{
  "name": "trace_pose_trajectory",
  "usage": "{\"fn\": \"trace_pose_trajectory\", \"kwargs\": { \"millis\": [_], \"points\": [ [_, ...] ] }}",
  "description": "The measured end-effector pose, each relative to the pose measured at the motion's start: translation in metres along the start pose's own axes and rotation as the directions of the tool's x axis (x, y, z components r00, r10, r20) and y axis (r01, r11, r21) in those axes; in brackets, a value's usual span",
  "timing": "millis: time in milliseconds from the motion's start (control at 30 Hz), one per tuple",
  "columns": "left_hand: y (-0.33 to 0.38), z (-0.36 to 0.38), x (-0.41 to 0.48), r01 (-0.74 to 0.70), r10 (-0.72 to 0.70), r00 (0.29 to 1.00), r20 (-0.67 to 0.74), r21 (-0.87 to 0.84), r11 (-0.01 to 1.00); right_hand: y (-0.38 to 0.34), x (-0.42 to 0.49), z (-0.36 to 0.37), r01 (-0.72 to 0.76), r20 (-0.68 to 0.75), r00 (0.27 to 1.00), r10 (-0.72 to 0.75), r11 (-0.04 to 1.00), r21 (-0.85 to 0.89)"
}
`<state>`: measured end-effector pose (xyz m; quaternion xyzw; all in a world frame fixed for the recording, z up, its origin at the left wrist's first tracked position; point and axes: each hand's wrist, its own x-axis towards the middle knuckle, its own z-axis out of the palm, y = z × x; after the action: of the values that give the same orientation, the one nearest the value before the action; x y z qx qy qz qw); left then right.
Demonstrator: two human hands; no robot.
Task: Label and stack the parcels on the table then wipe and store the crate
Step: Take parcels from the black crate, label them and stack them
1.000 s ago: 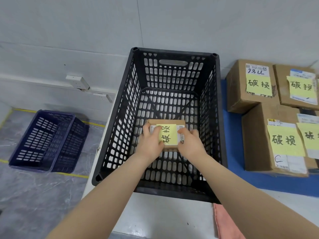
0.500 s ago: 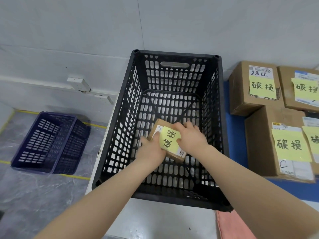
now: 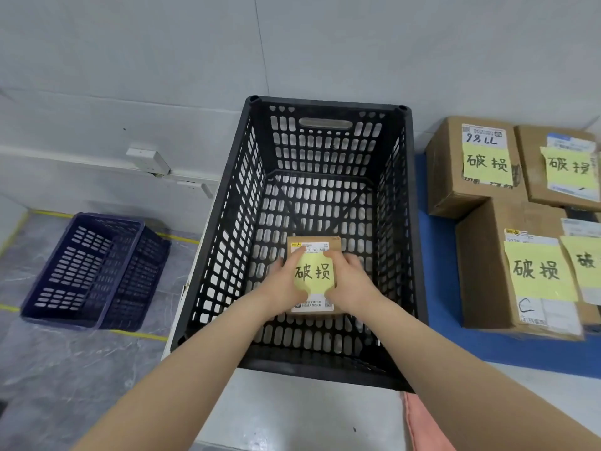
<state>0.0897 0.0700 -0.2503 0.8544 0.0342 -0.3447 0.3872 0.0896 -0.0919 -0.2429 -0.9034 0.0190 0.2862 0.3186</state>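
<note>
A small cardboard parcel [image 3: 313, 245] with a yellow handwritten note stuck on its top is inside the black slatted crate [image 3: 403, 229] on the white table. My left hand [image 3: 282, 284] grips the parcel's left side and my right hand [image 3: 349, 283] grips its right side, thumbs over the yellow note. Whether the parcel rests on the crate floor or is lifted off it is unclear. At the right, several cardboard parcels [image 3: 471, 177] with the same yellow notes stand stacked on a blue mat [image 3: 435, 307].
A pink cloth [image 3: 422, 424] lies on the table at the near right, below the crate. On the grey floor at the left stand nested dark blue crates [image 3: 87, 271] inside yellow tape lines. A white wall runs behind the table.
Both hands have turned the small parcel inside the crate, from its note reading sideways to reading upright toward me. The crate and the stacked parcels have stayed put.
</note>
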Motion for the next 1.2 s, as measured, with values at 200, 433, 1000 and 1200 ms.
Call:
{"fn": "trace_pose_trajectory", "kwargs": {
  "millis": [200,433,1000,1200],
  "points": [
    [0.012,-0.007,-0.007,-0.104,0.097,0.993,-0.074,-0.084,0.991,-0.005,-0.006,-0.009,0.091,-0.086,0.993,-0.085,0.993,0.068],
    [0.054,-0.047,-0.065,-0.291,0.409,0.85,-0.331,0.35,0.89,-0.036,-0.054,-0.059,0.372,-0.386,0.866,-0.317,0.925,0.075],
    [0.205,0.02,-0.101,-0.653,0.807,0.556,-0.202,0.495,0.574,0.044,-0.19,-0.152,0.403,-0.757,0.614,-0.223,0.913,0.057],
    [0.261,0.083,-0.087,-0.676,0.835,0.523,-0.169,0.514,0.528,0.115,-0.212,-0.193,0.393,-0.783,0.589,-0.203,0.918,0.058]
  ]
}}
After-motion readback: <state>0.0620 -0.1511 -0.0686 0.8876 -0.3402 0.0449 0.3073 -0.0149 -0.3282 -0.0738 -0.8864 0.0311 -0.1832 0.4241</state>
